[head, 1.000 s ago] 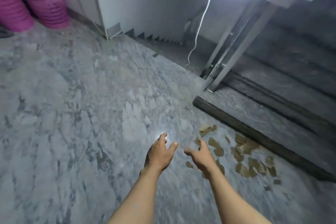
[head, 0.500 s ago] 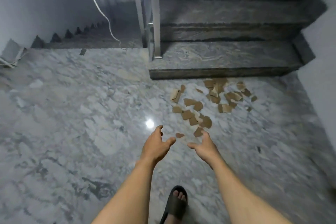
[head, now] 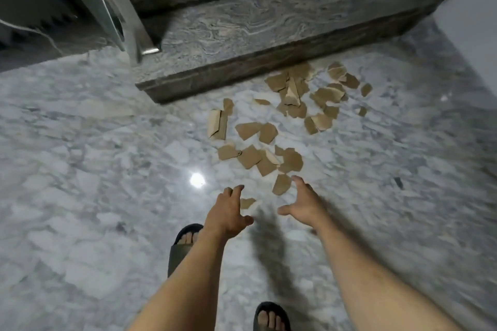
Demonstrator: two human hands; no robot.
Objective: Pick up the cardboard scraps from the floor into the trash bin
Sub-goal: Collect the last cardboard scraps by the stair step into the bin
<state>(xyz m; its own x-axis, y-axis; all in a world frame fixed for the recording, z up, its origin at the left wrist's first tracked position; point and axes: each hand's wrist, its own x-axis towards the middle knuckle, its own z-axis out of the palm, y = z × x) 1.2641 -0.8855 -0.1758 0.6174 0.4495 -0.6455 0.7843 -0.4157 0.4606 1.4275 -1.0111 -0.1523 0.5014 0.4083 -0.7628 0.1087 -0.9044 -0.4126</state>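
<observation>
1. Cardboard scraps (head: 269,153) lie scattered on the floor (head: 94,169), beyond the fingers, the farthest reaching the foot of the stone step (head: 242,35).
2. Left hand (head: 228,213) and right hand (head: 302,203) hover above the floor, fingers apart and holding nothing; one small scrap (head: 247,203) lies between them, another (head: 281,184) just beside the right fingers (head: 298,183).
3. Bare floor spreads wide to the left of the fingers; a wall (head: 478,21) closes the right side.
4. Scraps are flat, brown, torn into jagged shapes; the floor is glossy grey-white marble, the step darker veined stone.
5. Two hands, two dark sandals (head: 183,247); scraps number roughly thirty, too overlapped for an exact count.
</observation>
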